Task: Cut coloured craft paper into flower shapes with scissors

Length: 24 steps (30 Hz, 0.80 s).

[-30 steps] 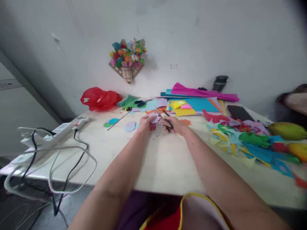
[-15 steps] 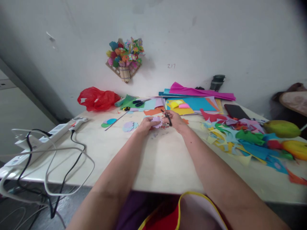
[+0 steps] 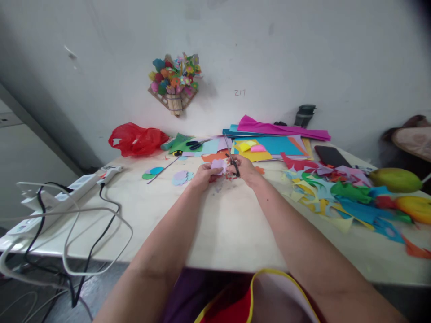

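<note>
A lilac paper flower (image 3: 218,165) with scalloped edges is pinched in my left hand (image 3: 203,176). My right hand (image 3: 245,168) is closed around the dark handles of a pair of scissors (image 3: 235,167), whose blades point up and away from me. The fingers of my right hand come close to the flower's right edge; whether they touch it I cannot tell. Small paper bits lie on the table below the hands. To the left are lilac and light-blue scalloped paper flowers (image 3: 182,177) and green and blue paper circles (image 3: 155,172).
Paper scraps (image 3: 336,193) and two mango-like fruits (image 3: 395,180) spread over the right side. Behind them lies a phone (image 3: 332,156). Stacked coloured paper (image 3: 279,147), another pair of scissors (image 3: 198,144) and a red plastic bag (image 3: 137,139) line the back. Power strips (image 3: 72,188) with cables occupy the left.
The lilac flower has turned and risen slightly in my left hand, showing more of its face. The scissors have shifted a little to the left with my right hand.
</note>
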### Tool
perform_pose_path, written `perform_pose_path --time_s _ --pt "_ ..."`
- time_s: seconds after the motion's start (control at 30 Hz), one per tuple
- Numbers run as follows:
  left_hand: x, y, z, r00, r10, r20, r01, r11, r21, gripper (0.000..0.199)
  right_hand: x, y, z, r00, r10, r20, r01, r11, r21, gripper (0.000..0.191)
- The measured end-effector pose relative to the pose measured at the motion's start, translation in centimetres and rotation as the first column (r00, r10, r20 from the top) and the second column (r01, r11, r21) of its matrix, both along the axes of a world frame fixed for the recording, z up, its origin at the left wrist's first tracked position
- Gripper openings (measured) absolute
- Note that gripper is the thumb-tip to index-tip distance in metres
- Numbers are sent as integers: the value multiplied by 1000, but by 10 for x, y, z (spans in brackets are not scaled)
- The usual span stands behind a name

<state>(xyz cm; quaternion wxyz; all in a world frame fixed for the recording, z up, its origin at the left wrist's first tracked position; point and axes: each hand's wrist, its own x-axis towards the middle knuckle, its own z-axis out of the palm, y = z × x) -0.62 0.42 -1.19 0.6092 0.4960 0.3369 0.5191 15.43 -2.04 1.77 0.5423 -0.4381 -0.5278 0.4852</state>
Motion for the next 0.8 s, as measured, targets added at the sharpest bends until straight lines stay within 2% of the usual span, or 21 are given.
perform_pose_path --time_s 0.2,0.3,0.43,0.8 --pt "-2 2 1 997 50 67 -51 999 13 37 6 3 -7 990 81 112 -75 996 -51 27" --pt "-3 2 2 993 74 89 -74 997 -9 39 11 5 -12 963 203 177 -190 978 -84 25" --pt "-2 1 6 987 99 127 -96 995 -32 35 14 4 -12 934 293 207 -282 956 -81 28" --pt "-3 -4 10 975 115 188 -108 993 -50 27 14 2 -13 907 329 262 -314 944 -99 22"
